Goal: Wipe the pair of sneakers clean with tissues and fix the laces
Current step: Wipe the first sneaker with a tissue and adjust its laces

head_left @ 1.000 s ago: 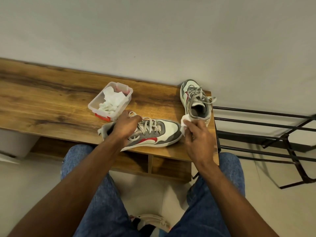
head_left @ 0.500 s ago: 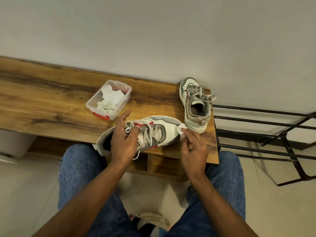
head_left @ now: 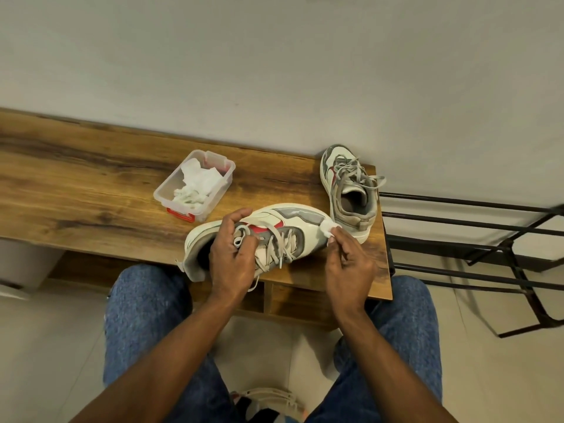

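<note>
A white, grey and red sneaker (head_left: pixel 293 218) lies tipped toward me at the front edge of the wooden bench (head_left: pixel 76 190). My left hand (head_left: pixel 233 254) grips it over the tongue and the loose laces. My right hand (head_left: pixel 348 264) pinches a small white tissue (head_left: pixel 327 228) against the sneaker's toe. The second sneaker (head_left: pixel 348 190) stands upright at the bench's far right end, toe toward the wall, laces loose, just beyond the tissue.
A clear plastic box (head_left: pixel 195 186) with a red clasp holds crumpled tissues, left of the sneakers. A black metal rack (head_left: pixel 476 239) stands to the right of the bench. A grey wall runs behind. My knees in jeans are below.
The near sneaker has been rolled from resting on its sole to tipped toward me and pulled nearer the front edge. My right hand brought the tissue from beside the far sneaker to its toe.
</note>
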